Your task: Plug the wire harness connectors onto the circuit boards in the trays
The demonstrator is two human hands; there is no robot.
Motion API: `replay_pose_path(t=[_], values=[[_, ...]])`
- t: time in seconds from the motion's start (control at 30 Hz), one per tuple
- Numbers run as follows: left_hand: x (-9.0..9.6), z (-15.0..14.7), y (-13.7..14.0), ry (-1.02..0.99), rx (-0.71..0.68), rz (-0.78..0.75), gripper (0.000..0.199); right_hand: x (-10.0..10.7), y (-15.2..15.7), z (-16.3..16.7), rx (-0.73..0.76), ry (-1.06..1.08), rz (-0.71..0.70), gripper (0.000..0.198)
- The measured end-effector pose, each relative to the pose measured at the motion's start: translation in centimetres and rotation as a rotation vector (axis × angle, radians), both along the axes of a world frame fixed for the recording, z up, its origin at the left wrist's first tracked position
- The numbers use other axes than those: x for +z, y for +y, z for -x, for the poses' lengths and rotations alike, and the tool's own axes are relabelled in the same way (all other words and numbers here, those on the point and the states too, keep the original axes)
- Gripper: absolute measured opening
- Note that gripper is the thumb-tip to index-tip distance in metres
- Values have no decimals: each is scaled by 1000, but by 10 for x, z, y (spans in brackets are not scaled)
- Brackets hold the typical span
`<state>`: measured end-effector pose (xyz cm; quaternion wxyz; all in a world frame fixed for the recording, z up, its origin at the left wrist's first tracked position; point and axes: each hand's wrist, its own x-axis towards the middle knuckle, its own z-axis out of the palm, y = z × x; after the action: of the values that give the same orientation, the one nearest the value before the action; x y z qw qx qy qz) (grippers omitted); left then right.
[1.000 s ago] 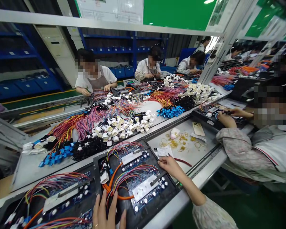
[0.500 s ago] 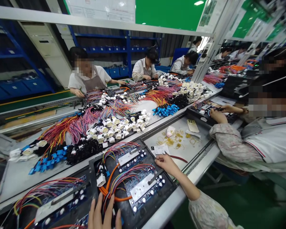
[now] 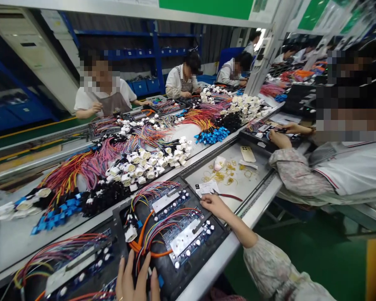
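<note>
In front of me lies a black tray (image 3: 188,288) holding two blue circuit boards, each with a white metal plate (image 3: 187,237), capacitors and coloured wires. My left hand (image 3: 138,278) rests with fingers spread at the tray's near left side, over the orange cable (image 3: 141,238) and wire ends. My right hand (image 3: 216,206) has its fingers curled on the tray's right rim, thumb and fingertips at the edge. Just beyond it are red-handled pliers (image 3: 230,196) and a white paper label (image 3: 207,188). A white connector (image 3: 130,234) sits inside the tray's left part.
A second tray with boards (image 3: 72,267) adjoins at left. Behind runs a heap of wire harnesses (image 3: 97,167) with white connectors (image 3: 150,165) and blue connectors (image 3: 58,215). Yellow rubber bands (image 3: 228,173) and a phone (image 3: 247,154) lie at right. A co-worker (image 3: 347,167) sits at right; several others work opposite.
The view has shifted slightly, so the scene sits a little left and higher. Both hands keep their places on the tray. The co-worker opposite has raised one hand.
</note>
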<state>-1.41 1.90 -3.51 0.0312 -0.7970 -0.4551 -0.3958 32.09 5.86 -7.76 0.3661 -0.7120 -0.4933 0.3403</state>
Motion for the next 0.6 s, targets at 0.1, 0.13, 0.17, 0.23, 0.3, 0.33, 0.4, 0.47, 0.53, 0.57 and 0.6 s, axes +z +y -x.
replay_pose_path(t=[0.1,0.13,0.17,0.23,0.3,0.33,0.4,0.47,0.53,0.57,0.6], values=[[8,2,-11,34,36,105,47,-2,-8,0,42,-50,-1,32],[11,1,-15,47,56,141,42,-1,-10,-3,57,-75,-7,35],[15,0,-18,64,73,172,39,1,-11,-6,69,-106,-19,39],[20,-2,-24,102,95,218,37,10,-6,-19,77,-174,-61,54],[24,-3,-27,137,100,241,38,22,13,-33,68,-277,-152,77],[24,-4,-28,149,100,245,38,30,27,-40,68,-361,-223,83],[24,-4,-29,155,102,247,39,43,62,-49,124,-664,-420,82],[24,-4,-30,152,104,246,40,52,101,-53,230,-928,-568,75],[24,-4,-31,148,110,244,41,56,138,-53,369,-1093,-648,65],[24,-4,-32,144,114,240,41,56,156,-52,425,-1144,-678,61],[24,-4,-32,136,120,231,41,55,172,-50,466,-1178,-709,56]])
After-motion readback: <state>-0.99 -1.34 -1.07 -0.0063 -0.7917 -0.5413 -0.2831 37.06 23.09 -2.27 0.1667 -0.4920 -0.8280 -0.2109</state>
